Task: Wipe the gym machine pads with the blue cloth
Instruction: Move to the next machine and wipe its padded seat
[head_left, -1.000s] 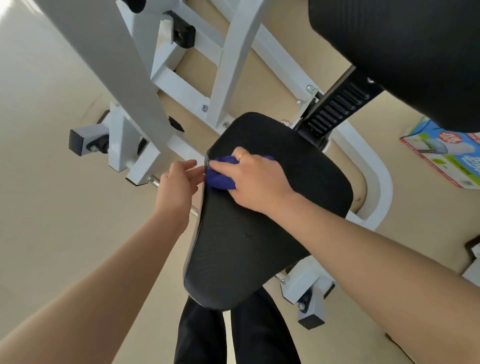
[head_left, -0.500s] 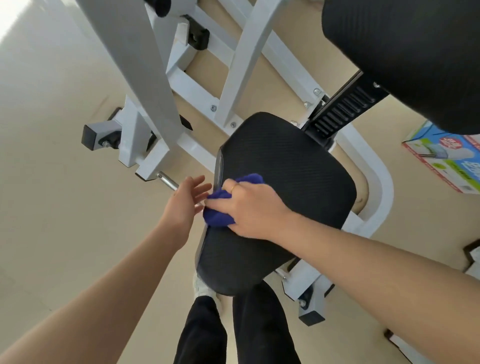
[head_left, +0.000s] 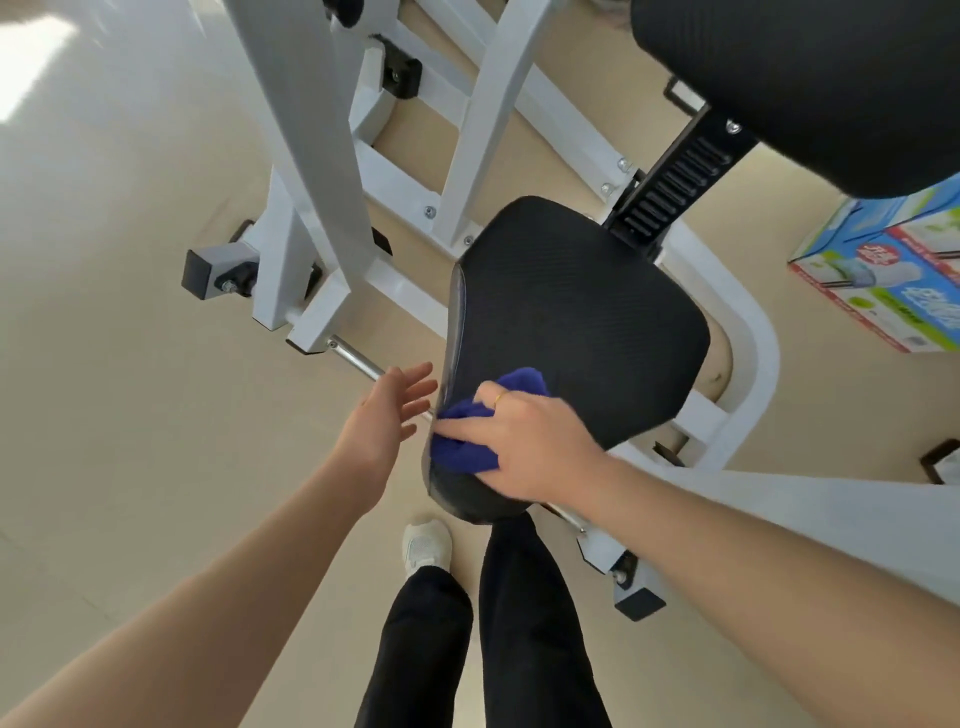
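Note:
A black textured seat pad (head_left: 576, 317) sits at the middle of the head view on a white machine frame. My right hand (head_left: 524, 441) presses a bunched blue cloth (head_left: 467, 447) against the pad's near left corner. A gold ring shows on one finger. My left hand (head_left: 384, 421) hovers just left of the pad's edge, fingers spread, holding nothing. A second black pad (head_left: 810, 78), the backrest, fills the top right.
White frame bars (head_left: 311, 156) cross the upper left, with a chrome rod (head_left: 358, 361) below them. A coloured cardboard box (head_left: 888, 280) lies on the beige floor at right. My dark trouser legs and a white shoe (head_left: 426, 543) stand below the seat.
My right hand has dragged the cloth from the far left part of the seat down toward the near corner. My left hand has come off the pad's edge and opened.

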